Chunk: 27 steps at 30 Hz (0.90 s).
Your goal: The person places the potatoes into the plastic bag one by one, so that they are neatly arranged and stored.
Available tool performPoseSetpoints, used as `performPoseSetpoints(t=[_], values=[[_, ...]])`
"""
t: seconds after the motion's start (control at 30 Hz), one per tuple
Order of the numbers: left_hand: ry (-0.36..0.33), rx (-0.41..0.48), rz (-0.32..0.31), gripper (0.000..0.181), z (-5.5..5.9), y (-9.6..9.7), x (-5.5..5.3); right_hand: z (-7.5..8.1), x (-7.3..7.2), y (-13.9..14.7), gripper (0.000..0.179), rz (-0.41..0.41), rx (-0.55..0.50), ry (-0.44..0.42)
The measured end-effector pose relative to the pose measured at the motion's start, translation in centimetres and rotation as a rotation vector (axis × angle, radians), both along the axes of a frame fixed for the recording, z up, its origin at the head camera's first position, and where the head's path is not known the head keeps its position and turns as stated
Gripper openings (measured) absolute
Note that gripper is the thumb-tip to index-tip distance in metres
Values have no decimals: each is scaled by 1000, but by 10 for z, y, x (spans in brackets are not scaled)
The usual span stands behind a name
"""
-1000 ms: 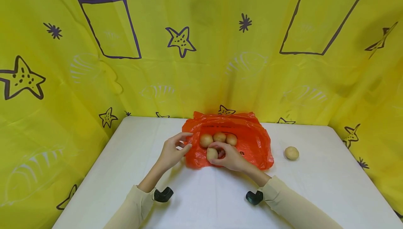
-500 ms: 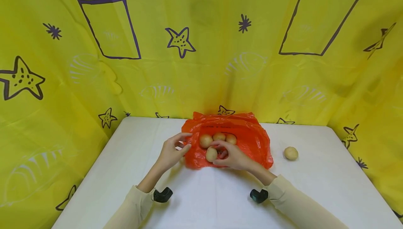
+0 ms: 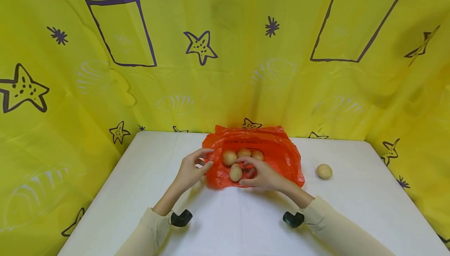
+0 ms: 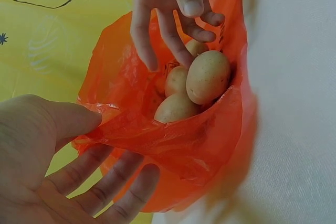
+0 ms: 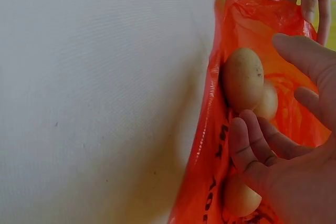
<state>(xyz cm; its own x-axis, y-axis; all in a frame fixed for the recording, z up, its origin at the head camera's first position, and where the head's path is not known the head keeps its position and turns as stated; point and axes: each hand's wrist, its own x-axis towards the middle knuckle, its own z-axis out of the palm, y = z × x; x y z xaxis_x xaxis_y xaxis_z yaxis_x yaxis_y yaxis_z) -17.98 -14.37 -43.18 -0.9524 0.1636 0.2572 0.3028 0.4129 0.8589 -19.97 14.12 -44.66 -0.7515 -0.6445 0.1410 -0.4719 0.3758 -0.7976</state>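
Observation:
A red plastic bag (image 3: 281, 158) lies with its mouth spread on the white table. Several potatoes are inside; the nearest potato (image 3: 235, 172) sits by the front rim, with another potato (image 3: 229, 157) behind it. My right hand (image 3: 263, 176) is over the front of the bag, thumb and fingers parted beside the nearest potato and holding nothing. At the bag's left edge, my left hand (image 3: 191, 168) has its thumb (image 4: 79, 119) at the rim and its other fingers spread along the outside, with a gap between thumb and forefinger.
A single potato (image 3: 324, 171) lies on the white table (image 3: 239, 224) to the right of the bag. A yellow curtain (image 3: 232, 92) with drawn stars and fish hangs behind the table and along both sides.
My right hand has let go of the nearest potato, which stays in the bag, and has drawn slightly right with its fingers opening. My left hand keeps its place at the bag's edge.

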Motion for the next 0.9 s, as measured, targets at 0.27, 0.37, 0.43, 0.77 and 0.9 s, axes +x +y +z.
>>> performPoseSetpoints(t=[0.27, 0.37, 0.43, 0.77, 0.9], values=[[-3, 3, -1, 36, 0, 1, 0, 10, 4, 3, 64, 14, -4, 5], [0, 4, -1, 36, 1, 1, 0, 14, 6, 4, 64, 10, 1, 7], [1, 3, -1, 36, 2, 1, 0, 15, 7, 5, 64, 13, 0, 7], [6, -4, -8, 36, 1, 2, 0, 19, 12, 16, 69, 2, -5, 3], [8, -6, -7, 36, 1, 2, 0, 20, 14, 20, 68, 0, -17, 30]])
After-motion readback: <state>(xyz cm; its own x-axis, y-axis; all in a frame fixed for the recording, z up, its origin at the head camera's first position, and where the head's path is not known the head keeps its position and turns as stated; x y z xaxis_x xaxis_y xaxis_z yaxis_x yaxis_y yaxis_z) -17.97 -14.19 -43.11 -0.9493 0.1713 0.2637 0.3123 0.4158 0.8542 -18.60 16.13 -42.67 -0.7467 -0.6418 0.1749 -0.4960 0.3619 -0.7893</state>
